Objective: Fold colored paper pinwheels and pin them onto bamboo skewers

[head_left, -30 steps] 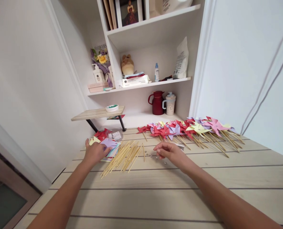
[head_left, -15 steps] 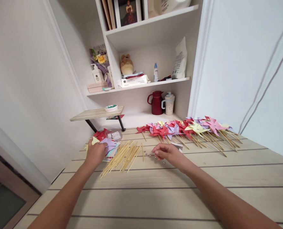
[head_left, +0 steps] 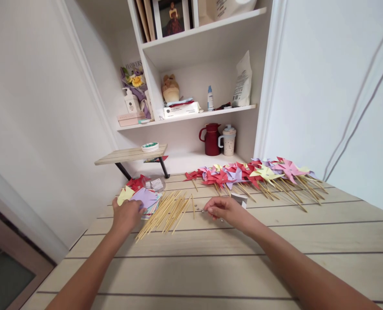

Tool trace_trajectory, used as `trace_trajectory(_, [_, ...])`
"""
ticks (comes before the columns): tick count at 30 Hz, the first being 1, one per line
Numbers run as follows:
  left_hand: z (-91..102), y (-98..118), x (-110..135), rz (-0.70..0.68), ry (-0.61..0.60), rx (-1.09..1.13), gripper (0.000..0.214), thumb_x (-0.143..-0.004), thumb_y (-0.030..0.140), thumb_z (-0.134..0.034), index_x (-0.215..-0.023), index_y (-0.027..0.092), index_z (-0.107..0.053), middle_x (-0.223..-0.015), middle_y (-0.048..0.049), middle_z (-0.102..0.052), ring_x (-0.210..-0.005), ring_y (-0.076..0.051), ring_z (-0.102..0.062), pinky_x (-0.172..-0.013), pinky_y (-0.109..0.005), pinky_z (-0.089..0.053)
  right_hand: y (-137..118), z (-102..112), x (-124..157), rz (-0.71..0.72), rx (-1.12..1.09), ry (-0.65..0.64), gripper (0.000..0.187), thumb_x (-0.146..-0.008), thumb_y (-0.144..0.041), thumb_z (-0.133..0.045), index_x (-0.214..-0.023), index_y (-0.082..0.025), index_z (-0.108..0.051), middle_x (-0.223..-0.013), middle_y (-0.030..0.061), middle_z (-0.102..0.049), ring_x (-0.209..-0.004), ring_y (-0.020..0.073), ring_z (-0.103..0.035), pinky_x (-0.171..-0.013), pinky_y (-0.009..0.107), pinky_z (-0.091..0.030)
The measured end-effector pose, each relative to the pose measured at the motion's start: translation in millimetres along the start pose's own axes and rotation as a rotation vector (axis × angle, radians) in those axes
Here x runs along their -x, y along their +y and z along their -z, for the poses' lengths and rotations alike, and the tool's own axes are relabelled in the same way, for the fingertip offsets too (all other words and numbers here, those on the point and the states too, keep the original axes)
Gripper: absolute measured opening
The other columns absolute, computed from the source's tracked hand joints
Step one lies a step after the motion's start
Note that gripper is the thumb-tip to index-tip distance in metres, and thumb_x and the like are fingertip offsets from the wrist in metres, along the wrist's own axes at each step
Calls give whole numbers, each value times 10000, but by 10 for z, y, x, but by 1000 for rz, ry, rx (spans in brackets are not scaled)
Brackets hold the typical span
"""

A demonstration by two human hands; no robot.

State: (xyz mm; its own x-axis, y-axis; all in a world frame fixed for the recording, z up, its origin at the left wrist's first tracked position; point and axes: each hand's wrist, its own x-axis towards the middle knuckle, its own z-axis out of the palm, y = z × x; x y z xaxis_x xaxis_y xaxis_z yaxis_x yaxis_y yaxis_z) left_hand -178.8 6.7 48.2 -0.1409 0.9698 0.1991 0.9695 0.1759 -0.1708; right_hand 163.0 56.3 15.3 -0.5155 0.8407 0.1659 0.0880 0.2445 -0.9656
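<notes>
Your left hand (head_left: 126, 214) is at the left of the worktop (head_left: 191, 275), fingers partly bent at the near edge of a purple paper (head_left: 144, 196); you can't tell from here whether they have hold of it. That sheet lies over a stack of coloured paper (head_left: 154, 208), with a yellow paper (head_left: 124, 195) beside it and red paper (head_left: 137, 183) behind, next to a clear box (head_left: 156, 184). Your right hand (head_left: 225, 209) is low, fingers curled and tips close together, right beside some small metal pieces (head_left: 197, 209); whether one is pinched there can't be told. Between your hands, a loose pile of sticks (head_left: 163, 215) lies slanted, just right of the stack. Finished pinwheels (head_left: 235, 175) lie in a row behind your right hand, stretching to the right.
</notes>
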Motion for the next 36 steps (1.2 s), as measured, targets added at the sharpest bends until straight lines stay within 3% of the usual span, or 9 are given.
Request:
trace_trajectory(3, [26, -1, 39, 5, 2, 0, 303, -905, 299, -466, -955, 226, -756, -955, -131, -761, -1027, -340, -643, -1070, -622, -146, 13, 7, -3, 0, 32, -25, 213, -781, -396, -662, -793, -184, -683, -666, -1, -597, -636, 160, -570, -650, 290, -434])
trace_trajectory(8, [-59, 12, 80, -5, 102, -63, 475, -880, 371, -568, -1332, 224, -577, -1324, -180, -628, -1187, -368, -564, -1084, -645, -133, 35, 11, -6, -10, 49, -42, 230, -777, -406, -654, -807, -179, -672, -681, 4, -599, -643, 164, -572, -649, 289, -428])
trace_trajectory(10, [-86, 19, 85, 1, 105, -84, 415, -866, 343, -590, -1259, 213, -624, -1340, -192, -612, -1201, -371, -553, -1082, -650, -138, 41, 9, -5, -11, 44, -52, 237, -774, -413, -656, -809, -179, -670, -691, 9, -607, -644, 167, -578, -648, 292, -431])
trace_trajectory(13, [-66, 16, 87, 21, 59, -44, 237, -884, 302, -545, -1011, 203, -719, -1127, -160, -722, -1109, -355, -609, -1075, -643, -156, 45, 8, -4, -2, 44, -59, 238, -775, -415, -657, -811, -180, -670, -688, 10, -608, -642, 170, -580, -645, 294, -434])
trace_trajectory(17, [2, -17, 109, 34, 33, 29, 260, -898, 269, -487, -908, 226, -743, -960, -101, -768, -1012, -327, -657, -1067, -623, -182, 51, 3, -8, -3, 53, -58, 227, -774, -405, -663, -805, -181, -676, -675, 6, -603, -638, 167, -576, -641, 290, -430])
trace_trajectory(20, [6, -36, 124, 44, 98, 19, 265, -900, 277, -493, -975, 235, -744, -1059, -105, -755, -1063, -332, -639, -1081, -618, -174, 61, -5, -12, -4, 21, -67, 225, -765, -404, -674, -802, -181, -677, -712, 17, -629, -641, 166, -583, -641, 293, -439])
trace_trajectory(23, [-44, -22, 98, 59, 198, -34, 393, -889, 334, -553, -1258, 229, -640, -1334, -168, -629, -1268, -356, -515, -1101, -630, -149, 68, -12, -9, -1, 5, -79, 219, -768, -395, -676, -806, -180, -679, -726, 20, -639, -643, 164, -587, -641, 293, -446])
trace_trajectory(26, [-103, 29, 34, 59, 133, -30, 485, -887, 414, -579, -1329, 216, -570, -1428, -213, -540, -1343, -367, -437, -1092, -667, -139, 73, -19, -3, -1, 10, -87, 210, -782, -386, -669, -804, -178, -680, -720, 17, -632, -642, 160, -585, -635, 288, -445])
trace_trajectory(36, [-96, 142, -46, 126, 16, 83, 332, -923, 397, -469, -1114, 207, -664, -1082, -163, -747, -1104, -362, -629, -1070, -647, -155, 77, -29, 0, -3, 18, -100, 218, -784, -389, -665, -787, -172, -665, -725, 19, -624, -637, 149, -569, -632, 283, -442])
